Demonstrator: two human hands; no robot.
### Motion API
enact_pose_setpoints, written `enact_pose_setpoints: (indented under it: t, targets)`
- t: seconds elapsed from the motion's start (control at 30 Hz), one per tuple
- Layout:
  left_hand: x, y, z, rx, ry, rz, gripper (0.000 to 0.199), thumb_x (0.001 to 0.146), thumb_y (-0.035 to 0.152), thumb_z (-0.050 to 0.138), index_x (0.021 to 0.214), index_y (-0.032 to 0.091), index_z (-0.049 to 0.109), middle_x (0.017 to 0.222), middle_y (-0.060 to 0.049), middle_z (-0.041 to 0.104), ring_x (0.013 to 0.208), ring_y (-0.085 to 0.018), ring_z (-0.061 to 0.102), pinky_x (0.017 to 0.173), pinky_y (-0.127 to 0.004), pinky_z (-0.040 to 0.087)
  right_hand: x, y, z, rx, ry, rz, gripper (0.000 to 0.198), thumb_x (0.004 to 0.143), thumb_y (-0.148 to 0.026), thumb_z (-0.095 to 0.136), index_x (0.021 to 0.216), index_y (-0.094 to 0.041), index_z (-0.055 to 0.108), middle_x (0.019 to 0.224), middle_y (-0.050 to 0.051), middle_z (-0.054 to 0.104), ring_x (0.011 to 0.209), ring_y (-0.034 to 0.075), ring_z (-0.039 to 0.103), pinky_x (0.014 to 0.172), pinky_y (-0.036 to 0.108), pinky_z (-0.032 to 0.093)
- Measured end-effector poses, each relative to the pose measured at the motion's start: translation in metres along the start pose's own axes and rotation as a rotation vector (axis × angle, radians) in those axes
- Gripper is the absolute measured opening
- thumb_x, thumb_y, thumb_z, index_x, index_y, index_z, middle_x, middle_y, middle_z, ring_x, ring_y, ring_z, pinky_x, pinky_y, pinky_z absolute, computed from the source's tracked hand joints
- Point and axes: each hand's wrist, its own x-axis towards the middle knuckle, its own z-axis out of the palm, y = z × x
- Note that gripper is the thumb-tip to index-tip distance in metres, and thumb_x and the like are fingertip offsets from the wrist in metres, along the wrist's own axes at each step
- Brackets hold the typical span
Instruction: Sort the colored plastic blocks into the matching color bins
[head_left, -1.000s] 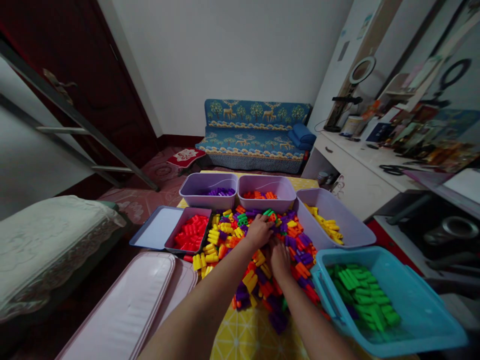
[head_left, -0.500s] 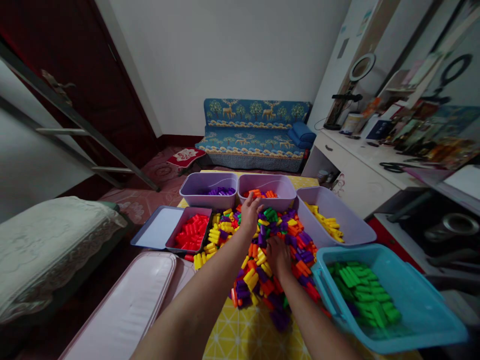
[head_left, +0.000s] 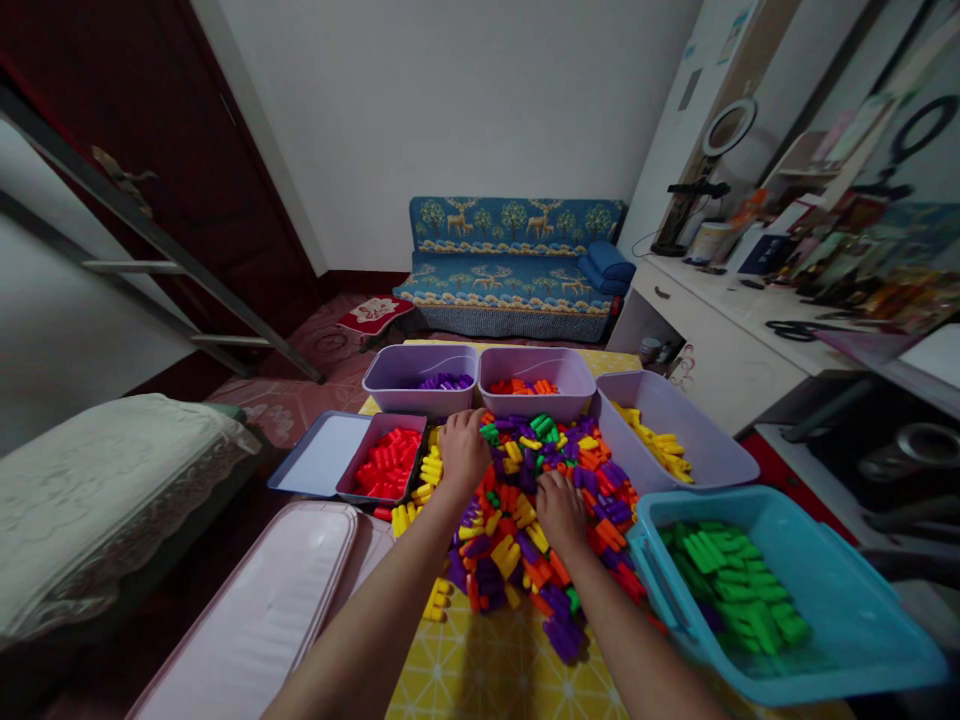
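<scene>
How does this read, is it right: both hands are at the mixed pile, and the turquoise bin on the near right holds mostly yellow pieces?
Not quite: the head view shows mostly green pieces in the turquoise bin, not yellow. The left hand and right hand are indeed at the mixed pile.

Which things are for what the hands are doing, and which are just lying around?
Part of the job, it seems:
- pile of tube-shaped plastic pieces, with the left hand and right hand on it
- three lilac bins, turquoise bin and small box, all with pieces inside

Probably just around:
- deer-patterned sofa
- ring light
- red-topped stool
</scene>
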Motion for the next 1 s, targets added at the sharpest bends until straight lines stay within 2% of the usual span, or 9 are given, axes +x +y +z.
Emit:
enact_pose_setpoints:
  t: [0.07,0.13,0.2,0.27,0.37,0.57,0.73,0.87,1.0]
  targets:
    - [-0.008,-0.010,-0.010,0.291,-0.042,0.001,0.046,0.082,0.011,0.047,0.125,0.021,0.061,0.133,-0.013,0.056,0.127,-0.031,0.045,0.108,-0.048,0.033,0.000,0.000,0.001,0.010,0.009,-0.003,0.021,0.093,-0.017,0.044,0.100,-0.022,0.063,0.106,0.005,0.065,0.105,0.021,0.056,0.084,0.033,0.036]
    - [-0.014,-0.016,-0.015,0.465,-0.129,-0.072,0.047,0.082,0.014,0.049,0.127,0.018,0.060,0.133,-0.016,0.054,0.126,-0.032,0.046,0.105,-0.048,0.036,0.000,0.000,0.001,0.011,0.017,-0.006,0.021,0.093,-0.018,0.044,0.100,-0.022,0.063,0.106,0.005,0.065,0.105,0.020,0.056,0.085,0.033,0.036]
    - [-0.021,-0.018,-0.017,0.531,-0.244,-0.142,0.049,0.082,0.015,0.049,0.130,0.020,0.058,0.129,-0.017,0.056,0.122,-0.032,0.049,0.100,-0.046,0.040,0.000,0.000,0.001,0.008,0.020,-0.011,0.021,0.093,-0.018,0.044,0.100,-0.022,0.063,0.105,0.005,0.065,0.105,0.020,0.056,0.084,0.032,0.036]
    - [-0.027,-0.020,-0.016,0.533,-0.323,-0.146,0.049,0.083,0.016,0.047,0.130,0.023,0.058,0.128,-0.015,0.057,0.122,-0.032,0.049,0.094,-0.045,0.044,0.000,0.000,0.001,0.006,0.018,-0.014,0.021,0.093,-0.018,0.044,0.100,-0.022,0.064,0.105,0.005,0.064,0.104,0.020,0.056,0.083,0.032,0.036]
    - [-0.035,-0.024,-0.015,0.530,-0.310,-0.090,0.045,0.084,0.015,0.045,0.123,0.027,0.064,0.128,-0.013,0.057,0.122,-0.032,0.048,0.091,-0.044,0.046,0.000,-0.001,-0.001,0.001,0.010,-0.011,0.021,0.093,-0.018,0.044,0.099,-0.022,0.064,0.106,0.005,0.065,0.104,0.020,0.056,0.083,0.032,0.036]
    - [-0.036,-0.034,-0.017,0.413,-0.280,-0.032,0.039,0.086,0.014,0.046,0.111,0.029,0.072,0.111,-0.007,0.068,0.109,-0.024,0.056,0.089,-0.032,0.046,-0.001,-0.001,-0.002,-0.013,0.021,-0.016,0.020,0.092,-0.017,0.045,0.099,-0.021,0.064,0.106,0.005,0.065,0.103,0.020,0.056,0.082,0.032,0.036]
    - [-0.035,-0.032,-0.019,0.231,-0.296,-0.085,0.031,0.081,0.015,0.055,0.103,0.028,0.073,0.110,-0.004,0.071,0.105,-0.020,0.062,0.085,-0.026,0.045,0.000,-0.001,-0.002,-0.011,0.015,-0.013,0.020,0.092,-0.017,0.045,0.099,-0.022,0.064,0.107,0.005,0.065,0.104,0.020,0.056,0.082,0.033,0.036]
    - [-0.033,-0.033,-0.016,0.011,-0.324,-0.169,0.029,0.083,0.023,0.059,0.110,0.024,0.069,0.091,-0.003,0.073,0.085,-0.017,0.066,0.073,-0.023,0.044,-0.001,-0.002,-0.004,-0.010,0.012,-0.011,0.020,0.093,-0.018,0.044,0.098,-0.021,0.063,0.106,0.005,0.065,0.104,0.021,0.056,0.083,0.034,0.036]
    - [-0.032,-0.036,-0.008,-0.140,-0.302,-0.196,0.027,0.087,0.025,0.055,0.110,0.019,0.067,0.084,-0.002,0.071,0.082,-0.017,0.065,0.072,-0.024,0.045,-0.001,-0.002,-0.004,-0.007,0.016,-0.020,0.022,0.093,-0.018,0.042,0.097,-0.021,0.063,0.105,0.005,0.065,0.104,0.021,0.057,0.083,0.034,0.036]
